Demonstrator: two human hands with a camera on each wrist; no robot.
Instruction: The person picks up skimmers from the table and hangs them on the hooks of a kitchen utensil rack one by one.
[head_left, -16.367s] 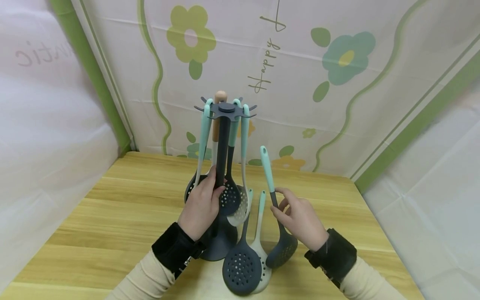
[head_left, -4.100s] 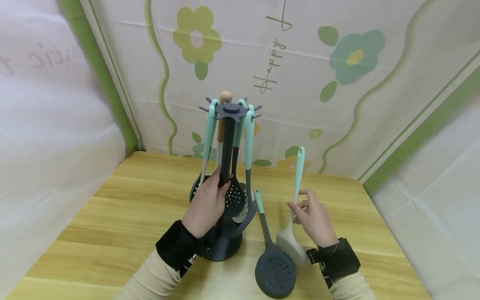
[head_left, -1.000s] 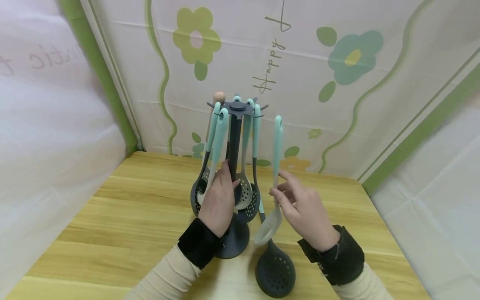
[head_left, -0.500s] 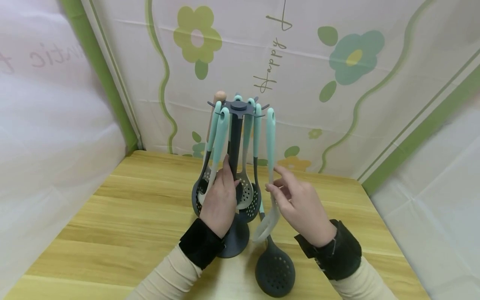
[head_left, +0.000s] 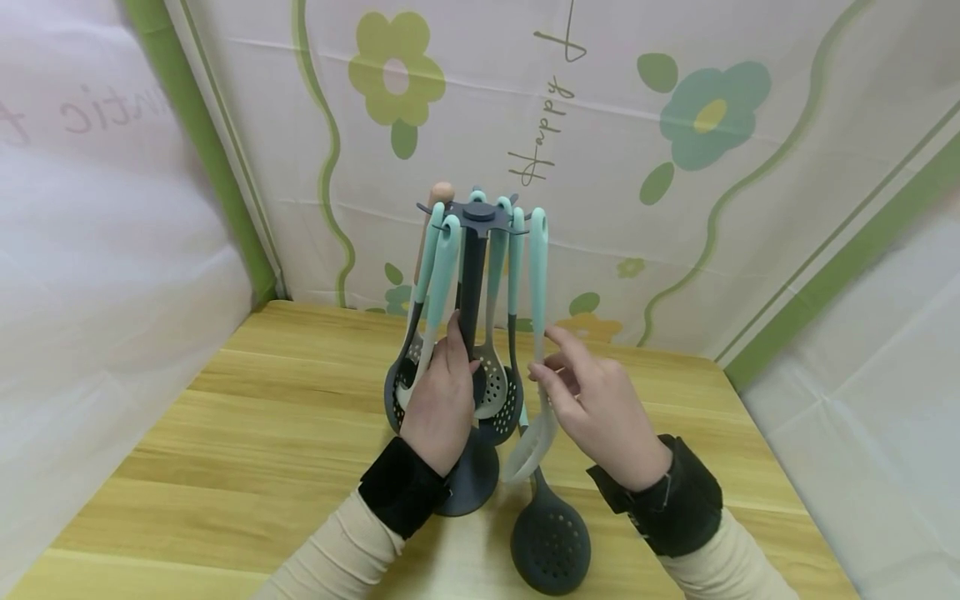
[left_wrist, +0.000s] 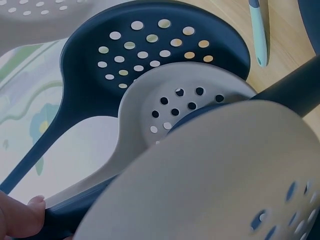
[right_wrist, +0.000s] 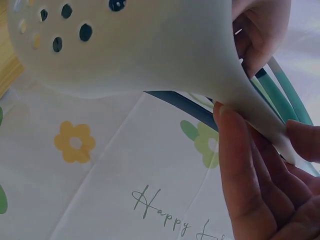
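Note:
My left hand (head_left: 438, 408) grips the dark post (head_left: 471, 287) of a round-based utensil stand, fingers partly hidden behind it. In the left wrist view its thumb (left_wrist: 22, 215) lies against the post. My right hand (head_left: 600, 412) pinches the pale neck of a white skimmer (head_left: 531, 450) with a mint handle, held upright. The handle's holed top is beside the right-hand hooks of the stand's rack (head_left: 480, 215); whether it touches a hook I cannot tell. In the right wrist view the white skimmer's perforated bowl (right_wrist: 150, 50) fills the upper part.
Several mint-handled utensils hang around the rack, among them a dark skimmer (head_left: 501, 421), and one with a wooden handle (head_left: 441, 193). A dark skimmer (head_left: 551, 542) lies on the wooden table (head_left: 247, 467), right of the stand's base. A patterned cloth wall (head_left: 480, 100) stands behind.
Earlier, my right hand held a dark skimmer, then lifted a white one off the table. The stand has since been turned. In the last second the white skimmer moved left and up to the rack.

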